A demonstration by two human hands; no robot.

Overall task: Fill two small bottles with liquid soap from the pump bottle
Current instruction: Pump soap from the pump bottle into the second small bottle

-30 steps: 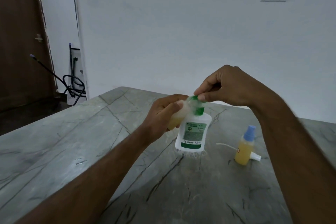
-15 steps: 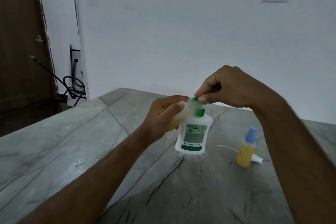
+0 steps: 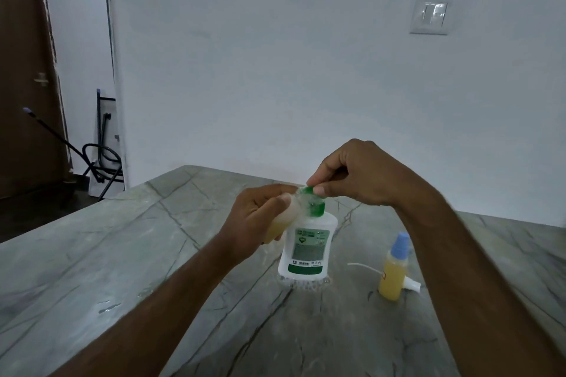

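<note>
A white pump bottle (image 3: 307,249) with a green label and green pump head (image 3: 315,204) stands on the grey marble table (image 3: 153,254). My left hand (image 3: 260,217) holds a small clear bottle (image 3: 283,222), partly filled with yellow soap, tilted with its mouth at the pump spout. My right hand (image 3: 352,176) has its fingertips pinched on the top of the green pump head. A second small bottle (image 3: 393,269), yellow inside with a blue cap, stands upright to the right.
A white spray cap with a thin tube (image 3: 410,283) lies on the table behind the blue-capped bottle. A wall switch (image 3: 432,15) is on the white wall. A dark door (image 3: 21,86) and black metal frame (image 3: 104,156) stand at the far left.
Both hands and the bottles stay almost where they were; only the view shifts slightly. The right fingertips remain on the pump head.
</note>
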